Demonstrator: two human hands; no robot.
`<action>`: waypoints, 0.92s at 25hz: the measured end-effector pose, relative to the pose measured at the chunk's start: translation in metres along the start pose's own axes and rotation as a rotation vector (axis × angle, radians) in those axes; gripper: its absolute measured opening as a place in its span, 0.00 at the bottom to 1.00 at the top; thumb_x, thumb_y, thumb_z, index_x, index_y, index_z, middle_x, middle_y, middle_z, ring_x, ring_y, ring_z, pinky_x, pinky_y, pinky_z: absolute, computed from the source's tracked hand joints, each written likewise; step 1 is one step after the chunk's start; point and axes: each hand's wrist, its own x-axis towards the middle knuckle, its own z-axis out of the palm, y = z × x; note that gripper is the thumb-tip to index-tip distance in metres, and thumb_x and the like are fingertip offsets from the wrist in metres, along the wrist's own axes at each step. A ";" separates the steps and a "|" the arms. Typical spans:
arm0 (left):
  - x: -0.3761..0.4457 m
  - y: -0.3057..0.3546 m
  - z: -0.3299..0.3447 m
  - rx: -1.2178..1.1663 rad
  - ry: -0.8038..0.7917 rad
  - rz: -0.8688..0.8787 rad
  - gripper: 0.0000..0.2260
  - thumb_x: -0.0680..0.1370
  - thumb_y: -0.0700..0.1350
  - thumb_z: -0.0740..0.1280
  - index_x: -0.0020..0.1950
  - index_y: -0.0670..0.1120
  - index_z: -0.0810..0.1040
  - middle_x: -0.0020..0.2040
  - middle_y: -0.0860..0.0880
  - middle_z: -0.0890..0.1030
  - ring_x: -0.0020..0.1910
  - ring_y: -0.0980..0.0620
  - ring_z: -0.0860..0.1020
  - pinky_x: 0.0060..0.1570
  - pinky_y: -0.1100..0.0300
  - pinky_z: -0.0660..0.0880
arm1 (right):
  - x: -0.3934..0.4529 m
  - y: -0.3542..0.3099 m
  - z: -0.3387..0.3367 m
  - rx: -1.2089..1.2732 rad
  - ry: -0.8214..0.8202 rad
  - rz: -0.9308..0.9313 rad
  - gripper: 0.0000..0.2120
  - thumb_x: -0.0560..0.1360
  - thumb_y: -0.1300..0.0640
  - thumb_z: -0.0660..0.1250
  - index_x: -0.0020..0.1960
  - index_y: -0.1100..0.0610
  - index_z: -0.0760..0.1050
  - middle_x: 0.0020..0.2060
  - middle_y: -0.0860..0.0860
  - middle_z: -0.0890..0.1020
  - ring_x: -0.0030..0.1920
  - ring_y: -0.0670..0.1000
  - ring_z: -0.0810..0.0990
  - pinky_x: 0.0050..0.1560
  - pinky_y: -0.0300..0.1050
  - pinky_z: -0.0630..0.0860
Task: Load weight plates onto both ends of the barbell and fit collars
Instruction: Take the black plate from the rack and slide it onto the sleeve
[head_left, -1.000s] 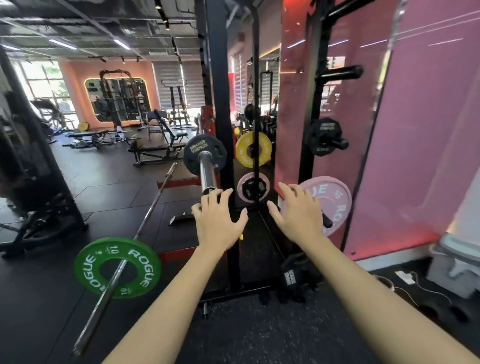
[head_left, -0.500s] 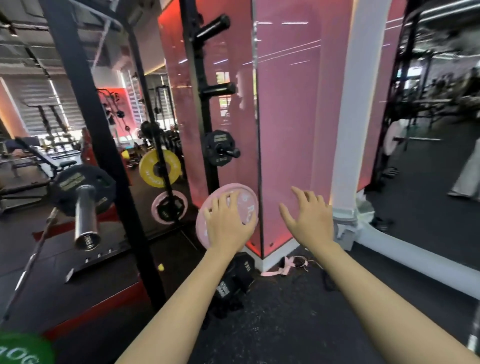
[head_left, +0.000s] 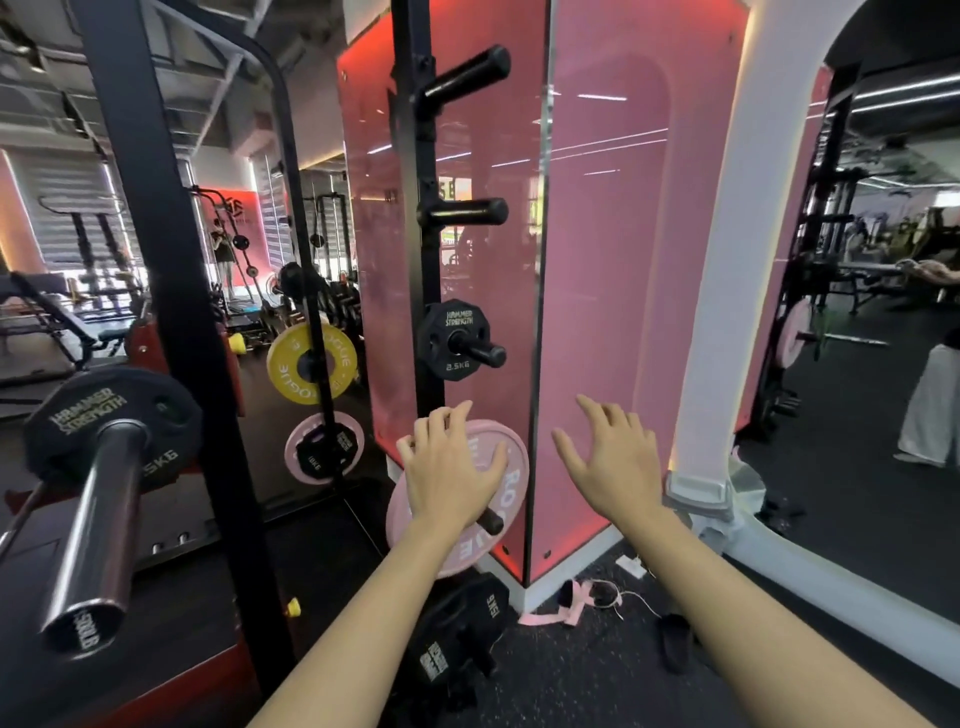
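Observation:
A pink Rogue plate (head_left: 506, 493) hangs on a low peg of the black storage post (head_left: 421, 249). My left hand (head_left: 449, 467) lies over the plate's upper left face, fingers spread toward its top edge. My right hand (head_left: 613, 462) hovers open to the plate's right, in front of the pink panel, touching nothing. The barbell sleeve (head_left: 98, 525) juts toward me at lower left with a black 5 kg Hammer Strength plate (head_left: 111, 415) on it. A black 2.5 kg plate (head_left: 453, 340) sits on the peg above the pink one.
A black rack upright (head_left: 176, 312) stands between barbell and storage post. Black plates (head_left: 457, 634) lean at the post's base. Yellow plate (head_left: 311, 362) and a pink plate (head_left: 323, 448) show behind. Pink strap (head_left: 556, 613) and cables lie on the floor. A white pillar (head_left: 722, 312) is right.
My view has swung right from the barbell to the storage post. Both hands moved toward the pink plate, and my left hand now lies on it.

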 end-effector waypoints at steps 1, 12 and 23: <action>0.010 -0.008 0.006 0.001 0.004 -0.008 0.31 0.73 0.67 0.57 0.72 0.53 0.68 0.64 0.53 0.72 0.62 0.50 0.68 0.59 0.51 0.61 | 0.010 -0.003 0.008 -0.004 -0.002 -0.008 0.28 0.78 0.36 0.55 0.71 0.51 0.67 0.60 0.51 0.77 0.58 0.55 0.74 0.54 0.53 0.71; 0.113 -0.021 0.134 0.068 0.009 -0.039 0.30 0.74 0.67 0.57 0.71 0.53 0.67 0.63 0.53 0.73 0.60 0.50 0.68 0.58 0.51 0.61 | 0.131 0.049 0.128 0.005 -0.026 -0.029 0.28 0.78 0.37 0.55 0.72 0.52 0.67 0.60 0.53 0.77 0.58 0.57 0.74 0.55 0.53 0.71; 0.227 -0.029 0.221 0.240 0.178 -0.304 0.28 0.75 0.65 0.58 0.71 0.52 0.69 0.62 0.50 0.74 0.62 0.47 0.70 0.61 0.45 0.66 | 0.288 0.098 0.269 0.246 -0.151 -0.181 0.28 0.79 0.39 0.58 0.72 0.53 0.67 0.60 0.55 0.78 0.58 0.59 0.75 0.54 0.55 0.71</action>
